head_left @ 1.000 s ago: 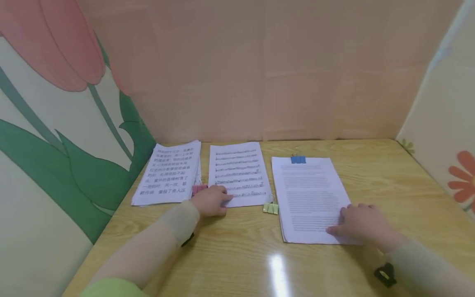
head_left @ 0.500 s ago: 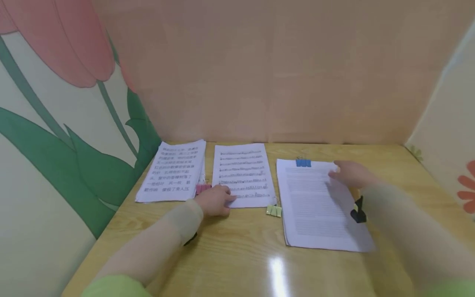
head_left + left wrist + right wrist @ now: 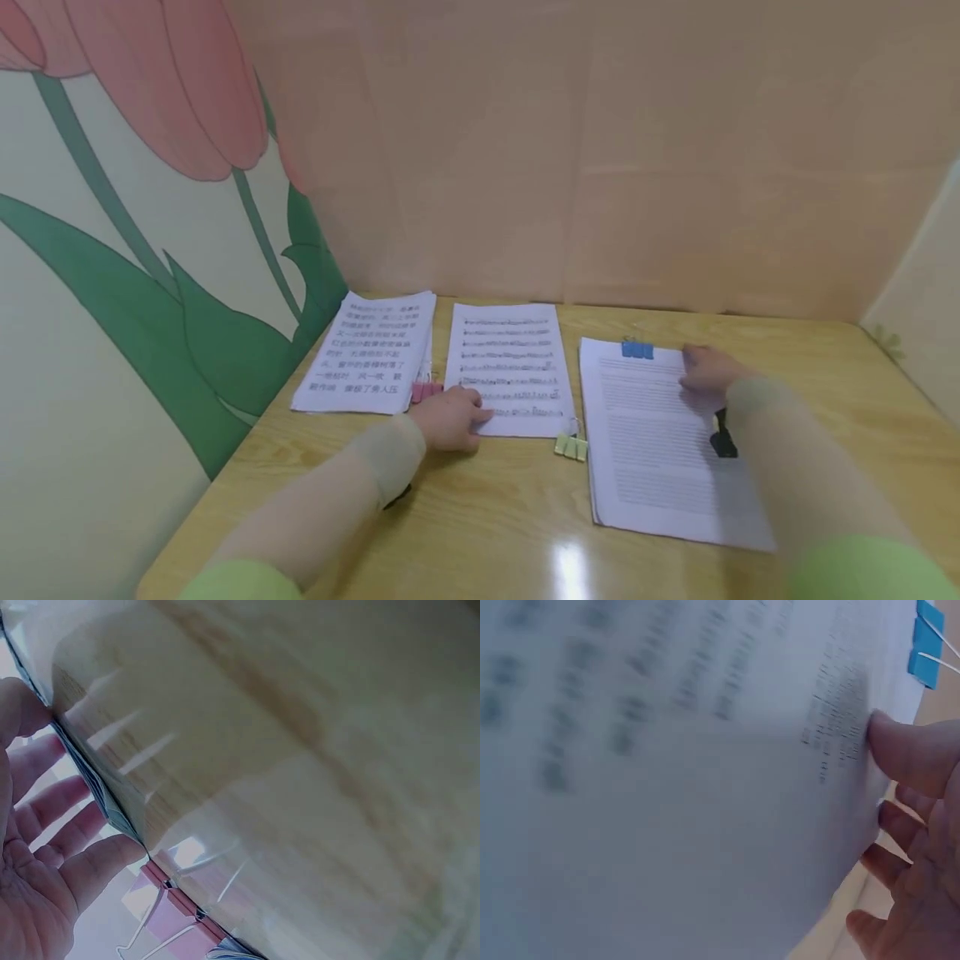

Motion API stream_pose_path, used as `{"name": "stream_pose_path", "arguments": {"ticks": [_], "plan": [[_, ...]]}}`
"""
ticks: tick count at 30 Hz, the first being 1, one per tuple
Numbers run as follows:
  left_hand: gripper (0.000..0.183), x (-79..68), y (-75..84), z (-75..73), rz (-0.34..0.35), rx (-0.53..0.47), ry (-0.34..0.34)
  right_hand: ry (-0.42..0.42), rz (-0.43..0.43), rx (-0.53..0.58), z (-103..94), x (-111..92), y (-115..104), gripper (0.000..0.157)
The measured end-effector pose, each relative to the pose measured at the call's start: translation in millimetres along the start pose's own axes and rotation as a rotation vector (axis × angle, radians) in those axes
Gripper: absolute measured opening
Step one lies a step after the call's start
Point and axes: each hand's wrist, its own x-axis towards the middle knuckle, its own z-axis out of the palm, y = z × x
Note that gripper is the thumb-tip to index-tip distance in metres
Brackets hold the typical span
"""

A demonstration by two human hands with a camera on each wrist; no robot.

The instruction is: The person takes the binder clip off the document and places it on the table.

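Observation:
On the right, a stack of printed sheets (image 3: 660, 442) bears a blue binder clip (image 3: 637, 350) at its top edge. My right hand (image 3: 708, 369) pinches the upper right corner of this stack; in the right wrist view the thumb (image 3: 907, 746) lies on the top page and the other fingers meet the edge. Sheet music (image 3: 510, 371) lies in the middle, and my left hand (image 3: 450, 417) rests at its lower left corner. Fairly straight fingers (image 3: 56, 806) touch the sheets there, beside a pink binder clip (image 3: 426, 392).
Farther left lies another stack of sheets (image 3: 363, 354) with large printed characters. A yellow-green binder clip (image 3: 572, 447) sits between the sheet music and the right stack. The wooden table (image 3: 510, 517) meets a pinkish back wall (image 3: 585, 150) and a flower-painted wall (image 3: 135, 333).
My right hand has moved from the right stack's lower right edge up to its upper right corner. That stack has turned slightly. The left hand stays put; the head view has shifted.

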Motion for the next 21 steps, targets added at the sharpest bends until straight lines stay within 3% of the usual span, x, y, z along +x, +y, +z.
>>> {"name": "stream_pose_path", "arguments": {"ticks": [7, 11, 16, 21], "plan": [[0.060, 0.8, -0.4, 0.1, 0.007, 0.015, 0.003, -0.006, 0.131, 0.027, -15.7, -16.5, 1.5, 0.091], [0.060, -0.1, -0.5, -0.5, 0.011, 0.014, 0.004, 0.026, 0.090, 0.007, -17.7, -24.9, 8.3, 0.092], [0.060, -0.4, 0.1, -0.4, 0.008, 0.016, 0.002, 0.039, 0.049, 0.007, -17.4, -38.0, 17.8, 0.079], [0.061, 1.0, -0.5, -1.4, 0.005, 0.002, -0.003, 0.049, 0.021, 0.007, -18.6, -59.2, 35.2, 0.050]]}}
